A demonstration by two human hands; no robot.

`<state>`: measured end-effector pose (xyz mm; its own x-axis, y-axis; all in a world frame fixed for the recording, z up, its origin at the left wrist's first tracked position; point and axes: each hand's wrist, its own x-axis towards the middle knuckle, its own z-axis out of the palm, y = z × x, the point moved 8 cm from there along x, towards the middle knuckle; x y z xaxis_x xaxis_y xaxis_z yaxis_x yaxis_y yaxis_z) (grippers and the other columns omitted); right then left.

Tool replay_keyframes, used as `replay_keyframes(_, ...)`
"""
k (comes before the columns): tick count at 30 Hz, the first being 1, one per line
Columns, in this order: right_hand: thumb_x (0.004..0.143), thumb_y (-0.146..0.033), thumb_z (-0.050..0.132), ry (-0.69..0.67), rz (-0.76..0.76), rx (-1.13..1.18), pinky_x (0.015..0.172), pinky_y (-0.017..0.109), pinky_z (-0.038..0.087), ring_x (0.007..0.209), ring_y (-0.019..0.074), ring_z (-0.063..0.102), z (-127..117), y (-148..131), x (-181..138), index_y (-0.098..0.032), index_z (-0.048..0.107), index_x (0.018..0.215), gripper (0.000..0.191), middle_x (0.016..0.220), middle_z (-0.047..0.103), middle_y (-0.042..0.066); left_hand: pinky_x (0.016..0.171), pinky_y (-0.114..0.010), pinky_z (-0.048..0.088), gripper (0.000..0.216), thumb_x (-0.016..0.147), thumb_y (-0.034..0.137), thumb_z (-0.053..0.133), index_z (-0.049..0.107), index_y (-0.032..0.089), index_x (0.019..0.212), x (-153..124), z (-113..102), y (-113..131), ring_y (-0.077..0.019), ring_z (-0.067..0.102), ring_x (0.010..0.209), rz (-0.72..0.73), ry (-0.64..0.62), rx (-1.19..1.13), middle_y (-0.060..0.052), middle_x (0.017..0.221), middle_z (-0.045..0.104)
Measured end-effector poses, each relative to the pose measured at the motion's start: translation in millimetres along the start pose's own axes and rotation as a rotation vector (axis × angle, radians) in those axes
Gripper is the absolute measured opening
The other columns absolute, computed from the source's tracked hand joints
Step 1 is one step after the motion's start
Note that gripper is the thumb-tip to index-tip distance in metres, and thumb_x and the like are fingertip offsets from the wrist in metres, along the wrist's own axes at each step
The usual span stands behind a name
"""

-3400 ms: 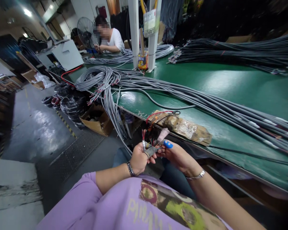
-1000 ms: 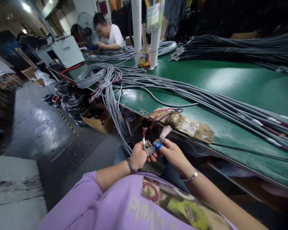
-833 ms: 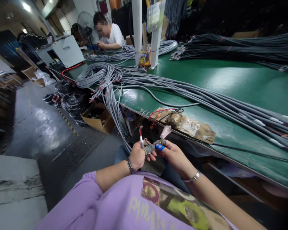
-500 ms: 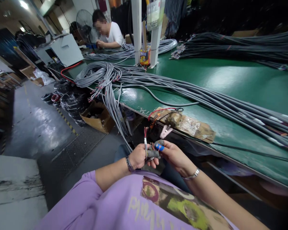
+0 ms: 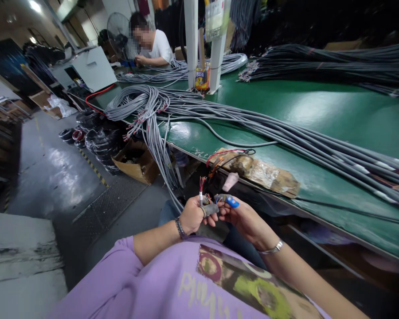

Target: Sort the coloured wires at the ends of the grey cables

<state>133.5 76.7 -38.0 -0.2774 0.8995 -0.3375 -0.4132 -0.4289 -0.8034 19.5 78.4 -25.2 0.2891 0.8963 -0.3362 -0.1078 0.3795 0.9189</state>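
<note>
My left hand is closed around grey cable ends in front of my body. One cable end sticks up from it, with a white band and red and dark wires fanned at the tip. A second tuft of thin coloured wires shows between my two hands. My right hand pinches at these wires, its thumb and fingertip pressed together; a blue wrap covers one digit and a grey cover another. Both hands nearly touch. Grey cables hang off the table edge down towards my left hand.
A long bundle of grey cables lies across the green table. At its edge are a taped board and a pale pink clip. Below stands a cardboard box. A co-worker sits beyond a white post.
My right hand has shifted slightly right and turned, showing more of the blue wrap. My left hand stays nearly in place on the cables. The pink clip looks turned or closed up.
</note>
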Motion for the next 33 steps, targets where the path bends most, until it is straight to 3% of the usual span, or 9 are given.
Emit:
replay_keyframes(3,0.064,-0.050,0.078,0.020,-0.041,-0.083,0.057,0.026,0.043,0.056,0.0112,0.048,5.4,-5.9,-0.8,-0.017,0.065,0.078,0.038,0.061,0.053,-0.001,0.034,-0.017,0.026,0.040,0.063,0.050,0.071,0.054,0.013,0.065,-0.5,1.9,0.8,-0.0085,0.053,0.038,0.008,-0.008,0.030,-0.001,0.054,0.059)
replay_keyframes(8,0.062,-0.046,0.079,0.053,-0.140,-0.232,0.056,0.026,0.038,0.056,0.0113,0.047,10.1,-14.1,1.7,-0.017,0.064,0.074,0.035,0.064,0.058,0.000,0.034,-0.017,0.028,0.038,0.065,0.048,0.070,0.052,0.014,0.065,-1.2,2.3,-0.1,-0.0083,0.053,0.038,0.018,0.001,0.050,-0.001,0.054,0.059)
replay_keyframes(14,0.064,-0.048,0.078,0.122,-0.171,-0.161,0.055,0.026,0.037,0.054,0.0107,0.043,7.5,-9.5,-1.1,-0.018,0.062,0.071,0.034,0.060,0.055,-0.002,0.034,-0.017,0.028,0.037,0.067,0.047,0.070,0.051,0.015,0.067,-0.8,-2.3,-0.6,-0.0082,0.054,0.038,0.069,0.090,-0.013,0.000,0.055,0.060)
replay_keyframes(27,0.060,-0.047,0.081,0.083,-0.193,-0.259,0.053,0.026,0.038,0.056,0.0113,0.044,10.1,-13.2,-5.8,-0.017,0.062,0.065,0.035,0.060,0.056,0.000,0.034,-0.017,0.027,0.037,0.065,0.045,0.073,0.053,0.014,0.071,-0.9,-9.9,4.5,-0.0077,0.052,0.037,0.128,0.186,-0.113,0.002,0.052,0.058)
replay_keyframes(33,0.062,-0.049,0.080,0.067,-0.111,-0.039,0.054,0.024,0.042,0.053,0.0090,0.045,1.5,-6.5,-3.3,-0.018,0.063,0.066,0.035,0.057,0.054,-0.002,0.032,-0.017,0.023,0.036,0.065,0.043,0.073,0.054,0.013,0.068,-1.4,-9.5,10.2,-0.0067,0.049,0.034,0.124,0.156,-0.163,0.002,0.050,0.057)
